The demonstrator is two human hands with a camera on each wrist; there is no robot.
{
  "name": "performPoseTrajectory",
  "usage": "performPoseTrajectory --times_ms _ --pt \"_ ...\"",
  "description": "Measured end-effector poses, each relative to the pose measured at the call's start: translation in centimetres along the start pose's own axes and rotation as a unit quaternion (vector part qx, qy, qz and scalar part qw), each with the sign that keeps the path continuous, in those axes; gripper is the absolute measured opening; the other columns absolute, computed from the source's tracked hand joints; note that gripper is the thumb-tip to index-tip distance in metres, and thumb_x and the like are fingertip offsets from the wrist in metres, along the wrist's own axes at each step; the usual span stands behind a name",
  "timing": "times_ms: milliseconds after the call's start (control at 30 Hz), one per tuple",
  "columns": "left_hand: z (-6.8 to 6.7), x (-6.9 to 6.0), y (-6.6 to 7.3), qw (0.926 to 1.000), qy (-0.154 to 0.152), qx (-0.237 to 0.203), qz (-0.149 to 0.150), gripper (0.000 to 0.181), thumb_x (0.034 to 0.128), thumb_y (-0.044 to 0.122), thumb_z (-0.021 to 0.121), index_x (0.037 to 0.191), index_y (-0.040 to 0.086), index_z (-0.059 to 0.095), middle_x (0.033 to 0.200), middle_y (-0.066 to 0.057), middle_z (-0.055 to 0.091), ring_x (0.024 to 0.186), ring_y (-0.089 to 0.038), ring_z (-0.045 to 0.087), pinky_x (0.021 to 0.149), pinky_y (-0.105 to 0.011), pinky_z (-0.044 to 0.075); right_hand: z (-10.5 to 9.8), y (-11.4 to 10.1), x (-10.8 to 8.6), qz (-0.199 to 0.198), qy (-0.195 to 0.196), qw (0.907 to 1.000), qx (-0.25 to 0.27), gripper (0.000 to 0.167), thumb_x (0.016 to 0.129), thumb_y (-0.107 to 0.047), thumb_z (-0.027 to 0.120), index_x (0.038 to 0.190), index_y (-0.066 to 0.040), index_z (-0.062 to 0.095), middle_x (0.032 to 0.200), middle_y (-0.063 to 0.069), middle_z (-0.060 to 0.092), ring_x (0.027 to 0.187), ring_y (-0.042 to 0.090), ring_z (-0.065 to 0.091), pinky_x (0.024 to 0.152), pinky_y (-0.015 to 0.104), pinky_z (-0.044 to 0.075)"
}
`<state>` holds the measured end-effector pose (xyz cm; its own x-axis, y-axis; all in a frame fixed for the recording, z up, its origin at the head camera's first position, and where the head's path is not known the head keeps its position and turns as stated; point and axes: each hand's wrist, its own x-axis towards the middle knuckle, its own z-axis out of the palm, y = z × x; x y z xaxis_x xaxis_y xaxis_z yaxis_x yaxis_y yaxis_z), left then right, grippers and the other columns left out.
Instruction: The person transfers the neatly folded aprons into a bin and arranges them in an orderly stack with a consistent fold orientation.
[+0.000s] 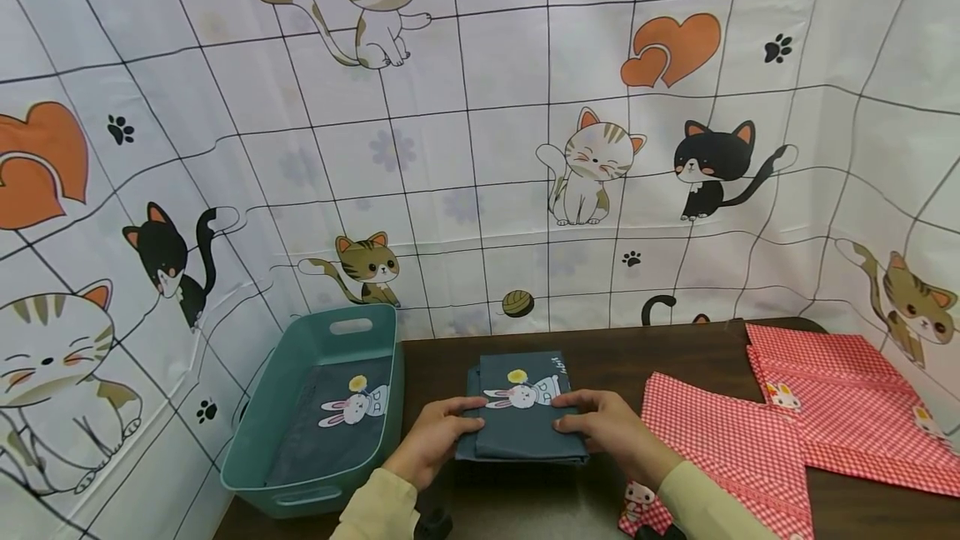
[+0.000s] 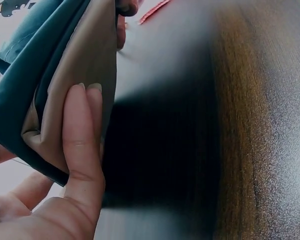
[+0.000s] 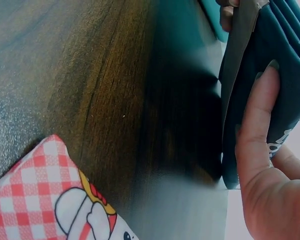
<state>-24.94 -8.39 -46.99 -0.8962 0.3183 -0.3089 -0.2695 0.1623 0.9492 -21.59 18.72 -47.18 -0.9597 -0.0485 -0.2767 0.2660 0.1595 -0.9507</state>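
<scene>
A folded dark teal cloth [image 1: 517,432] with a bunny and yellow flower print is held between both hands, raised above the table. My left hand [image 1: 438,436] grips its left edge, thumb on top and fingers beneath; in the left wrist view those fingers press the brownish underside of the folded cloth [image 2: 85,55]. At the right edge my right hand [image 1: 600,427] pinches the cloth the same way, its fingers under the layers in the right wrist view. Left of the hands, a green basket [image 1: 300,497] holds another dark cloth [image 1: 322,407] with the same bunny print.
Red-and-white checked cloths [image 1: 727,440] with cartoon figures lie spread on the right of the dark wooden table [image 1: 442,357]. A white curtain [image 1: 480,148] printed with cats hangs behind and at both sides.
</scene>
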Motion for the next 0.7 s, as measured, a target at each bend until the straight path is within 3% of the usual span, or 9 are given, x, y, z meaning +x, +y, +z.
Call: performPoseTrajectory --times_ms 367,700 --pt "-0.62 0.63 0.54 0.9999 0.009 0.008 -0.01 0.045 0.1002 0.006 0.068 0.144 0.0 0.066 0.15 -0.028 0.056 0.093 -0.016 0.068 0.08 -0.03 0.06 0.39 -0.79 0.78 0.009 0.018 0.9998 -0.007 0.04 0.093 -0.005 0.078 0.131 0.005 0.07 0.128 0.022 0.068 0.086 0.018 0.074 0.075 0.036 0.065" --pt "-0.28 0.41 -0.11 0.9999 0.003 0.0 -0.017 0.043 0.1003 0.005 0.068 0.143 0.0 0.067 0.143 -0.024 0.062 0.09 -0.015 0.07 0.08 -0.032 0.062 0.04 -0.49 0.17 0.018 0.008 0.9996 -0.021 0.041 0.094 -0.008 0.078 0.132 0.005 0.069 0.129 0.023 0.068 0.087 0.018 0.074 0.076 0.037 0.065"
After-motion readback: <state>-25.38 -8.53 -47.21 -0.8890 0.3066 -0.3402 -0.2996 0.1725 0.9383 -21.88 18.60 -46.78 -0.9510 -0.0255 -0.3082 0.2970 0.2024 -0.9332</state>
